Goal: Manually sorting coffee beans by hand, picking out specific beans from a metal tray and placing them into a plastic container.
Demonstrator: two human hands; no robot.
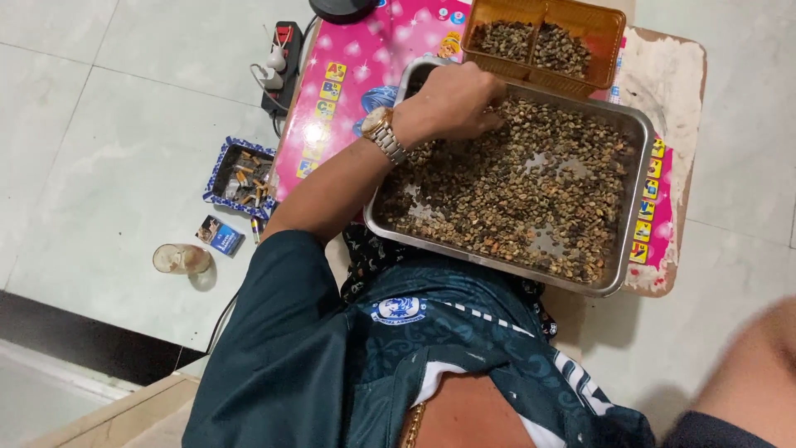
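**Beans picked over in steel tray**

A left hand (452, 101), a watch (383, 133) on its wrist, is laid on small brown beans (531, 191) spread across a steel tray (628, 207), fingers curled down among them; what is pinched cannot be told. The tray is set on a pink table (356, 75). An orange basket (605, 29) with more beans is placed just behind. On the floor to the left, an ashtray (240, 177), a glass (180, 259) and a power strip (282, 70) are seen. The right hand is out of view.

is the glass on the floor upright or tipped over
Tipped over: the glass lies on its side on the floor tiles, beside a small blue box, with its length running sideways.
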